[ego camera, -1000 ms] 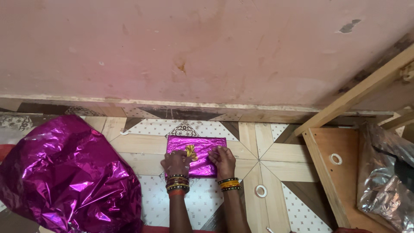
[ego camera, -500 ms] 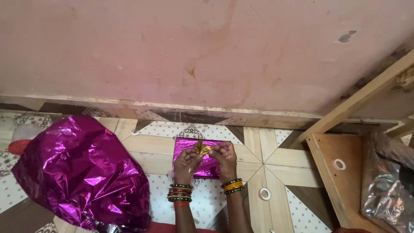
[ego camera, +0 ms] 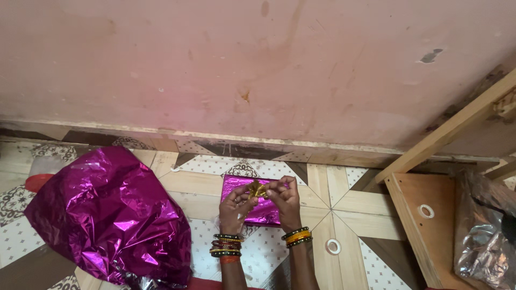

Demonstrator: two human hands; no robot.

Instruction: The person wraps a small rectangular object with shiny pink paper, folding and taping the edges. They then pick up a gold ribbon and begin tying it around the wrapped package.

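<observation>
A small box wrapped in shiny magenta foil [ego camera: 263, 214] lies on the patterned floor near the wall. Above it, my left hand [ego camera: 235, 208] and my right hand [ego camera: 285, 200] both pinch a small gold ribbon bow [ego camera: 257, 189] between their fingertips, held just over the box's far half. Both wrists carry stacked bangles. The near part of the box is hidden behind my hands.
A big crumpled heap of magenta foil [ego camera: 110, 212] lies at the left. One tape roll [ego camera: 333, 246] sits on the floor, another tape roll [ego camera: 427, 210] on a wooden board [ego camera: 430, 241] at the right, beside crumpled silver foil [ego camera: 484, 236]. The pink wall [ego camera: 258, 70] is close ahead.
My hands rose off the wrapped box, lifting the gold bow from its top and working it between the fingertips. The view shifted slightly.
</observation>
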